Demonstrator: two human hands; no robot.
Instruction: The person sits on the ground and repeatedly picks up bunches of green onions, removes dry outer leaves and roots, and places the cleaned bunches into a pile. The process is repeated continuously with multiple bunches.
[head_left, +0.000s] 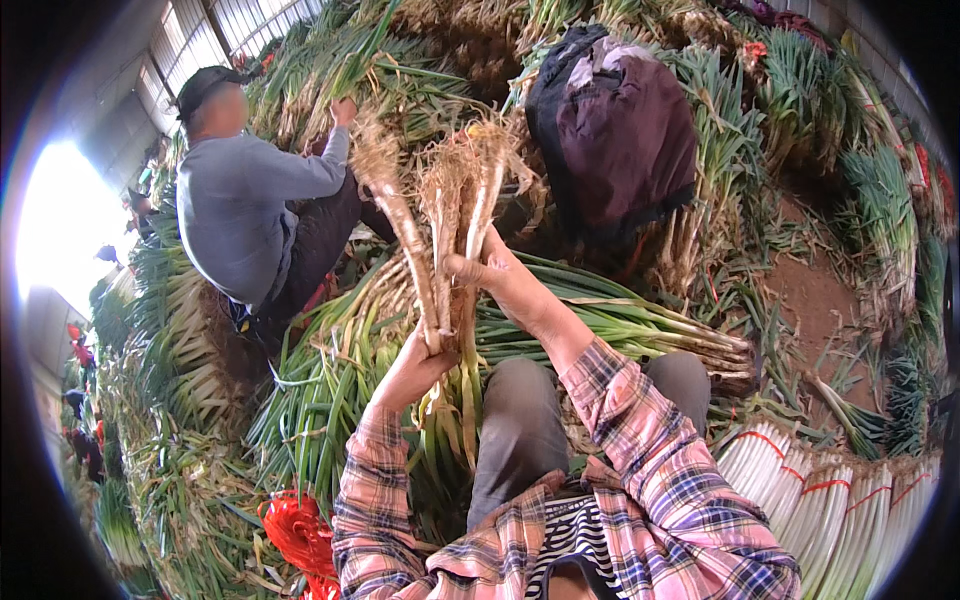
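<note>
Several green onions (444, 202) with brown, fibrous roots stand roots-up in front of me. My left hand (418, 369) grips their stalks low down, where dry yellowish leaves (442, 409) hang below the fist. Higher up, my right hand (495, 271) is closed around a stalk (486, 199) on the right side of the bunch, its thumb across the stalks. One stalk (401, 232) leans away to the left from the others. Beneath my hands lies a pile of untrimmed green onions (330, 375), and more onions (637, 322) lie across beyond my knees.
Another person (255, 187) in a grey top sits at the left, holding onion leaves. A dark maroon jacket (630, 142) covers something ahead. Red plastic twine (300, 529) lies at my left. White-stalked bundles (817, 495) with red ties stand at my right. Bare soil (814, 292) shows beyond.
</note>
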